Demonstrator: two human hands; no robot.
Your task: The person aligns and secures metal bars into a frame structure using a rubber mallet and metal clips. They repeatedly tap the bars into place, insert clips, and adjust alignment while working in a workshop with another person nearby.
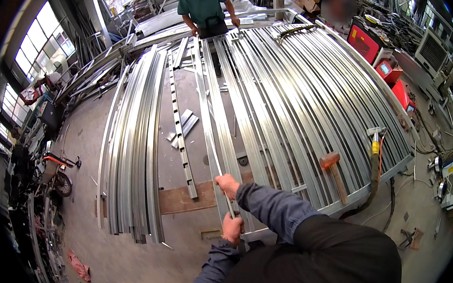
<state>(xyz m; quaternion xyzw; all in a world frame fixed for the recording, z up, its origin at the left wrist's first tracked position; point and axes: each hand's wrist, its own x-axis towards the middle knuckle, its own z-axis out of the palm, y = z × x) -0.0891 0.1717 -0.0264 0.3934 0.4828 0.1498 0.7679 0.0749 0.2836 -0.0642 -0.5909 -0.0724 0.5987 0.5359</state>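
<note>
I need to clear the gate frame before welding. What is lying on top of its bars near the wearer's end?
A mallet with an orange head lies on the frame's bars, and a welding torch rests near the edge. What sits beneath the bars is mostly covered.

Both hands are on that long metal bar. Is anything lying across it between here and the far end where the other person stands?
Nothing visible crosses it. The left hand and right hand grip the near end of the long metal bar, which runs bare up to the other person's hand. The mallet lies apart on the frame to the right.
</note>
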